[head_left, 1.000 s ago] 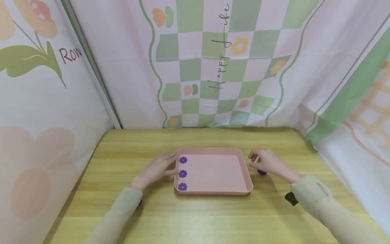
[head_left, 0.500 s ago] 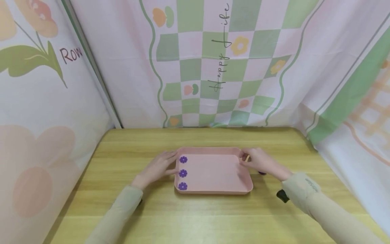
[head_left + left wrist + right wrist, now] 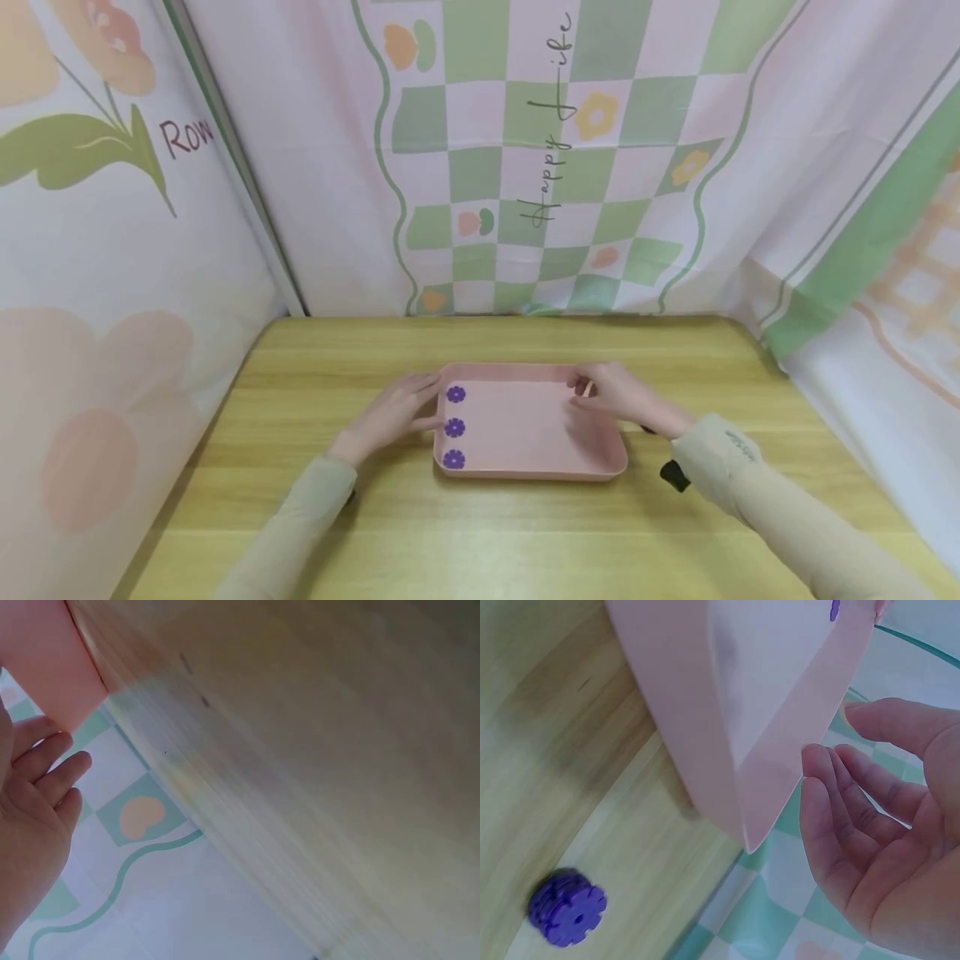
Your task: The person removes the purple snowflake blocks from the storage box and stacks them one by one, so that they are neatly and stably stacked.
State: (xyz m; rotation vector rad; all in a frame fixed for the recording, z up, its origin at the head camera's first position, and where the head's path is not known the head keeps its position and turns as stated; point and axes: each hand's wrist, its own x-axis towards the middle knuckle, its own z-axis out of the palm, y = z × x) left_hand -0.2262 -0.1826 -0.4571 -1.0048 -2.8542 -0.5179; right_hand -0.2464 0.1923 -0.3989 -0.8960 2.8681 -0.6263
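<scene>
My left hand [image 3: 390, 417] touches the left rim of the pink tray [image 3: 531, 476], its fingers nearly straight. Along the tray's left side lie three purple flower-shaped discs: a far one [image 3: 456, 394], a middle one [image 3: 454, 427] and a near one [image 3: 453, 459]. Over the tray's right part hovers my right hand [image 3: 618, 392]. The right wrist view shows its fingers [image 3: 821, 806] loosely bent and the thumb apart from them, with no thing visible between. On the table outside the tray stands a short stack of purple notched discs [image 3: 568, 907], mostly hidden by my right arm in the head view.
The wooden table [image 3: 480, 533] reaches back to a checkered cloth [image 3: 540, 167] hanging behind it. Printed cloth also hangs at both sides. A black wrist device [image 3: 675, 476] sits under the right sleeve.
My right hand has moved left from beside the purple stack, across the tray's right rim, to above the tray. My left hand stays at the left rim. The view has shifted slightly.
</scene>
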